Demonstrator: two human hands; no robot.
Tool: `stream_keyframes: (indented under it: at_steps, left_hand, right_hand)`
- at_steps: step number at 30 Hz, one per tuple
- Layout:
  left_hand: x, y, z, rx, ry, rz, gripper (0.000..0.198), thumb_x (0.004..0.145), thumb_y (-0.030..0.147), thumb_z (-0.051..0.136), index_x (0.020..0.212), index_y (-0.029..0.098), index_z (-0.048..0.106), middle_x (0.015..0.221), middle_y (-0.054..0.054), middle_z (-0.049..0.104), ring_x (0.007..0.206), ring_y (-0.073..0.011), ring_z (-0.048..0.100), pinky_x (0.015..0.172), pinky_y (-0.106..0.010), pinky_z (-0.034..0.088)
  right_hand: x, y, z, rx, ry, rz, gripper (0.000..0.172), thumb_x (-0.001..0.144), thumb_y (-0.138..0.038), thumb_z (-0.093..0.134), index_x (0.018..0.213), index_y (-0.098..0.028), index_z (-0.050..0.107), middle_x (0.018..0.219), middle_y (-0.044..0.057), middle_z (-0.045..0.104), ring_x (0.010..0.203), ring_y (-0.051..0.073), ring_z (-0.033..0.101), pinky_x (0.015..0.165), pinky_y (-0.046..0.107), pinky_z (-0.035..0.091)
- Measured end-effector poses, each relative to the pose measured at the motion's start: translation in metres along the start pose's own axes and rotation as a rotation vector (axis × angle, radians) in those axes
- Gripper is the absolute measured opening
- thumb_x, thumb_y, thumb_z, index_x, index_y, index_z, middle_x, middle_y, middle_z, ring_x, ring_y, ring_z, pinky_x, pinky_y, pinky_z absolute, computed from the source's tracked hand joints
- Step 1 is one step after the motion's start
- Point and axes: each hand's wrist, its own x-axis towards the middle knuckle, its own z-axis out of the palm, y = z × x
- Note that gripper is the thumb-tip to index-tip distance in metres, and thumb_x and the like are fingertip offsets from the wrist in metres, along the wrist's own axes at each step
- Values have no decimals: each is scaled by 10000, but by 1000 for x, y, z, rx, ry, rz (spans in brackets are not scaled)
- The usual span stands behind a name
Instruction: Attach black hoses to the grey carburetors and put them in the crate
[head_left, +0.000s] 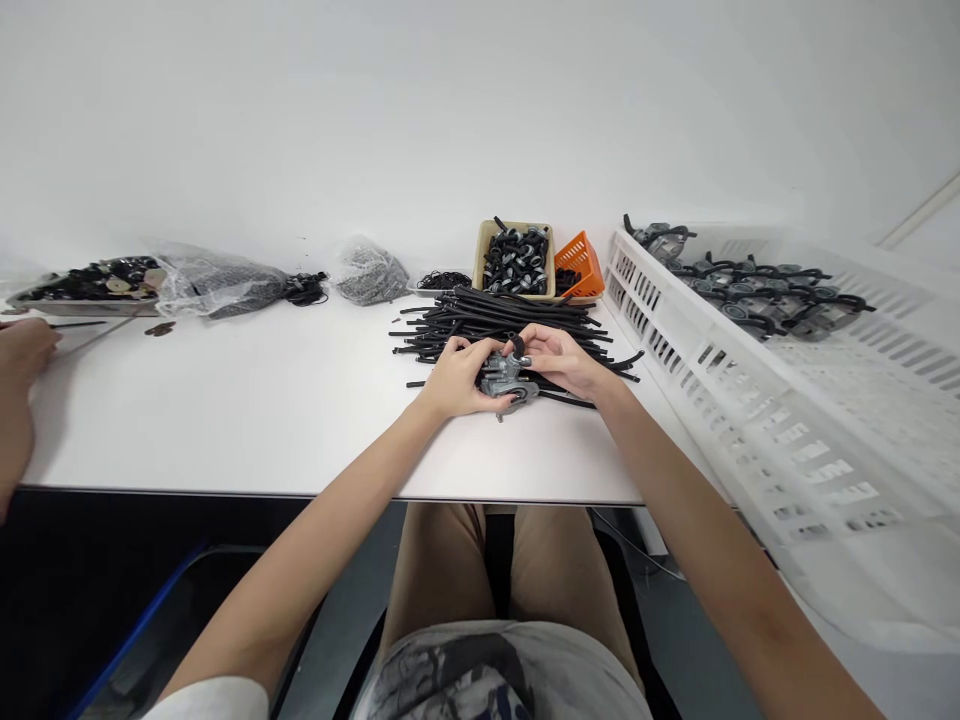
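Both my hands are low at the middle of the white table, close together around a grey cast-metal carburetor. My left hand wraps its near side, and my right hand pinches it from the right. A short black rubber piece sticks up between my fingers. My fingers hide much of the metal body. Just behind my hands lies a loose pile of black rubber hoses, and a few of them pass under my right wrist.
A white slatted plastic crate along the right side holds several finished metal parts with black hoses. At the back stand a cardboard tray of clamps and an orange basket. Plastic bags lie back left, near another person's hand.
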Motion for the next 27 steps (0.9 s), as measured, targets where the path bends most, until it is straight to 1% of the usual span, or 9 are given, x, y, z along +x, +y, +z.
stream_keyframes:
  at_steps: [3,6,10,15,18,20,22,24,27]
  left_hand:
    - [0,0,1,0,4,-3,661,672,617,643,1182,214,526,1131,-87,679,934,-265,614,921,-406,355]
    - [0,0,1,-3,7,-6,638,685,619,629,1162,206,533,1094,-87,682,902,-261,614,910,-409,360]
    - [1,1,0,-19,14,12,612,701,632,614,1138,212,537,1070,-64,685,885,-239,610,911,-397,361]
    - [1,1,0,-25,23,27,611,707,628,614,1146,212,532,1072,-59,689,891,-233,614,911,-394,358]
    - [1,1,0,-20,19,16,611,701,629,614,1144,218,530,1083,-58,692,893,-234,621,917,-396,358]
    - [1,1,0,-17,8,10,612,702,621,613,1157,221,523,1110,-63,689,918,-240,627,926,-399,355]
    - [1,1,0,-17,-4,14,619,705,608,614,1175,216,515,1136,-73,682,949,-250,628,928,-402,352]
    - [1,1,1,-14,-2,18,630,702,604,617,1178,203,518,1120,-83,682,945,-258,626,916,-404,355]
    - [1,0,1,-20,18,21,620,701,611,618,1150,192,532,1072,-77,686,907,-251,623,901,-399,360]
  right_hand:
    - [2,2,1,-67,5,-36,461,616,-357,887,997,-193,686,994,43,688,952,178,630,878,316,503]
    - [3,4,2,-137,-4,-40,437,628,-374,877,987,-183,718,1008,49,687,978,192,625,912,337,490]
    - [3,4,3,-142,15,-36,391,637,-414,865,901,-169,714,959,48,682,923,183,625,868,317,497]
    - [0,2,2,-71,29,-58,349,696,-442,824,823,-181,630,947,44,682,833,154,610,784,291,502]
    - [-2,0,1,-78,-7,-45,387,679,-400,840,942,-193,644,989,45,681,844,158,621,792,297,506]
    - [-1,-1,1,-109,-11,-43,449,666,-384,849,1032,-199,666,1003,46,677,883,169,630,826,308,505]
    - [0,0,2,-146,-1,-56,483,652,-386,857,1068,-206,690,1013,46,673,937,183,631,871,323,497]
    - [3,2,3,-184,11,-75,488,626,-398,871,1047,-205,716,1012,49,672,971,195,622,895,334,489]
    - [5,6,4,-214,12,-103,435,617,-433,869,949,-185,738,979,52,666,959,197,610,877,335,488]
